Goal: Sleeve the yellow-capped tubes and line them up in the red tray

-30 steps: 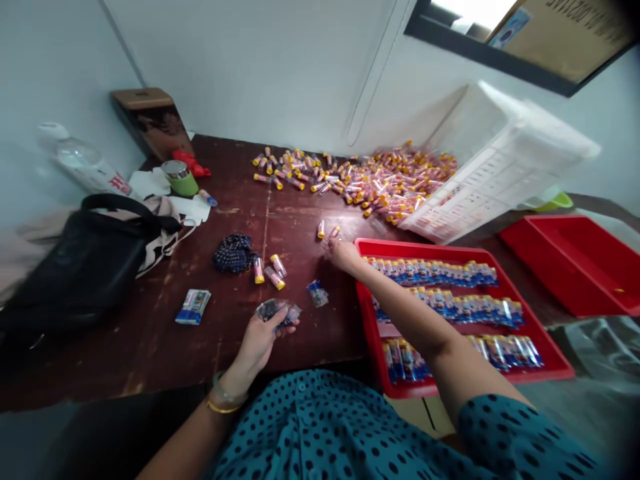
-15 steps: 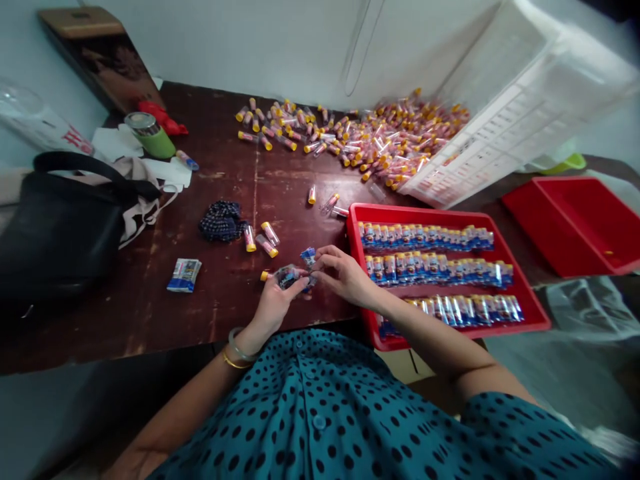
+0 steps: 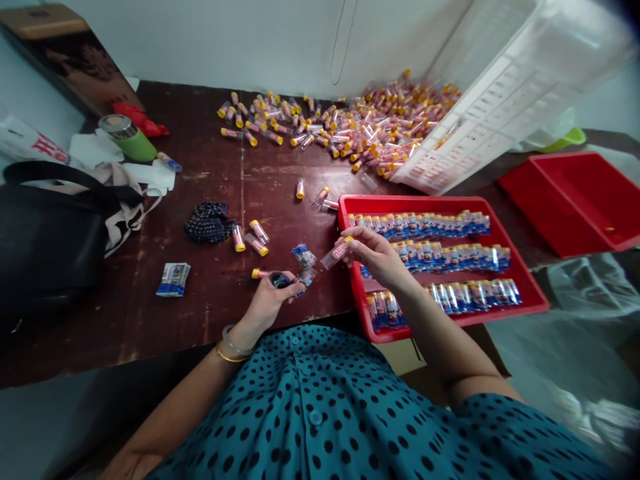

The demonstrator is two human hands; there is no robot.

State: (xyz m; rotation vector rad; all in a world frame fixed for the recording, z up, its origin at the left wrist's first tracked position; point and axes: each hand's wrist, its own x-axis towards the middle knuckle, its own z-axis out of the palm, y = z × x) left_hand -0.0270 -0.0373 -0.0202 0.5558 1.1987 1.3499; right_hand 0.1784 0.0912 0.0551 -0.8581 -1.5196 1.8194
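Between the thumb and fingers of my right hand [image 3: 379, 259] is a clear tube [image 3: 336, 254] with a yellow cap and pink label, tilted just left of the red tray's edge. My left hand [image 3: 267, 303] is closed on a small printed plastic packet [image 3: 307, 276]; a dark item [image 3: 281, 280], too unclear to name, also shows in its grip. Another blue printed packet [image 3: 302, 255] lies just beyond. Near my left fingers, a yellow-capped tube [image 3: 259, 273] is partly hidden. Several loose tubes [image 3: 257, 244] lie a little farther off, by a dark checked cloth bundle [image 3: 207, 222].
On my right, the red tray [image 3: 356, 293] holds three rows of packed tubes. Behind it stand a white plastic basket [image 3: 450, 157] and a big heap of tubes [image 3: 380, 127]. A packet stack [image 3: 173, 279], black bag [image 3: 50, 247] and green flask [image 3: 131, 141] sit leftward; a red bin [image 3: 540, 200] is far right.
My right hand has moved right, away from my left hand, and now shows a tube in its fingers. My left hand keeps its hold on the packet. The whole view has shifted slightly.
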